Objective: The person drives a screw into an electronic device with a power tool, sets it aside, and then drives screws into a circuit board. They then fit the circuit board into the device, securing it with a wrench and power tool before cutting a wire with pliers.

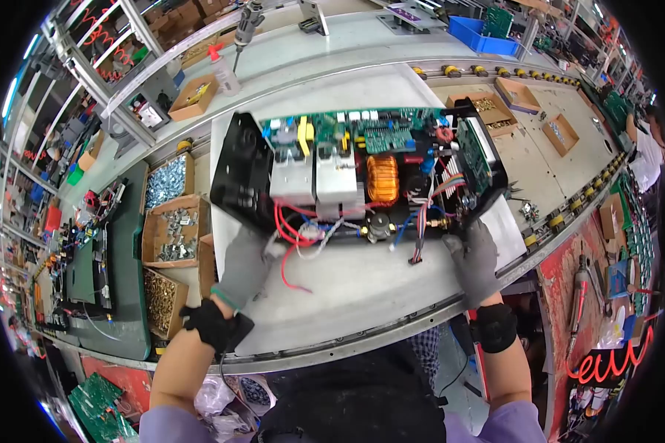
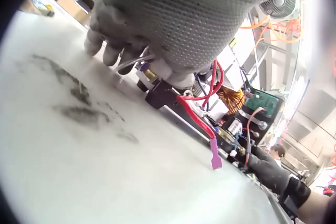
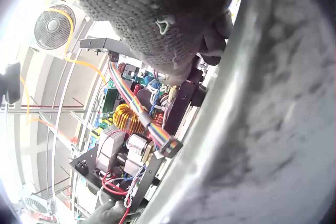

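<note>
Grey knit gloves cover both hands at the near edge of the open chassis point(image 1: 362, 177), which lies mid-tabletop point(image 1: 362, 288). The left hand point(image 1: 245, 264) curls round white wires point(image 1: 314, 238) at its left corner; the right hand point(image 1: 474, 255) grips the right corner. Red leads point(image 1: 284, 229) trail between them, cardboard boxes of screws point(image 1: 171, 229) crowd the left, and a black end panel point(image 1: 242, 171) stands alongside
</note>
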The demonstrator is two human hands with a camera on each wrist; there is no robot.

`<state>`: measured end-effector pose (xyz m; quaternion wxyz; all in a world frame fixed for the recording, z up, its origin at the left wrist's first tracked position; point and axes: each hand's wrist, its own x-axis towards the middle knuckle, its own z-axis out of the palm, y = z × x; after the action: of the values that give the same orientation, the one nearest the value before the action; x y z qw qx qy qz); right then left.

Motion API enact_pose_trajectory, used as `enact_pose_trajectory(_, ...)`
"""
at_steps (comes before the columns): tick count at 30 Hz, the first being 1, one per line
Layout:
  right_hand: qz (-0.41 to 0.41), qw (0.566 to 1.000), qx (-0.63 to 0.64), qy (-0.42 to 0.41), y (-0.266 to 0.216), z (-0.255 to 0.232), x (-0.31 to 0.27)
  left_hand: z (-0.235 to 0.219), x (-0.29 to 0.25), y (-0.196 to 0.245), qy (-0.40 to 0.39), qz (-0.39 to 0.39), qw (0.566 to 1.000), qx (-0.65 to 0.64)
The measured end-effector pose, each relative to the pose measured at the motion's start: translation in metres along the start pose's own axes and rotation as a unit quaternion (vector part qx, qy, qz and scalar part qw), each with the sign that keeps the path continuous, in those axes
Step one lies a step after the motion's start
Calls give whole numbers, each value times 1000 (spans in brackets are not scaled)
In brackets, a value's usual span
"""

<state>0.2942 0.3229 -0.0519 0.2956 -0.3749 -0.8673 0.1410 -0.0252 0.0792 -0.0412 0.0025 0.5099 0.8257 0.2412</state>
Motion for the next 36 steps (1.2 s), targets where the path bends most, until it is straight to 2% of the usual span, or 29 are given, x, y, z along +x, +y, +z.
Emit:
enact_pose_trajectory(2,5,1000,-5,13,-4,2,6,3,23,2,12,-9,1000,9)
enact_pose_trajectory(4,13,999,-4,29,-3,4,7,-4,35,17,-14,-6,982,190)
enact_pose_trajectory(5,18,999,-5,35,-2,3,7,-14,36,34,-14,1,982,191)
enact_pose_trajectory(7,29,998,-46,18,1,1,8,-40,26,87,-113,-10,977,183)
enact_pose_trajectory(9,27,998,-46,25,6,3,8,-44,16,145,-141,26,978,151)
enact_pose_trajectory(11,23,998,-44,28,7,3,8,-21,19,180,-121,114,985,51)
enact_pose_trajectory(13,26,999,-32,15,5,0,9,22,37,195,-9,227,973,-49)
enact_pose_trajectory(14,31,999,-42,12,8,2,9,40,49,202,-8,230,972,-48)
enact_pose_trajectory(16,37,998,-41,10,7,1,9,65,72,216,83,272,956,-70)
enact_pose_trajectory(17,42,998,-41,3,6,1,9,72,77,221,84,278,954,-70)
enact_pose_trajectory(20,52,998,-44,5,5,1,9,73,86,236,16,186,982,-27)
enact_pose_trajectory(27,41,999,-27,19,4,1,8,88,86,230,28,153,987,-34)
enact_pose_trajectory(31,50,998,-28,9,0,-2,10,109,86,221,72,157,982,-80)
enact_pose_trajectory(33,29,998,-6,52,0,-1,10,115,88,218,86,154,976,-130)
enact_pose_trajectory(36,54,998,-25,21,-1,-3,9,107,89,220,67,146,971,-177)
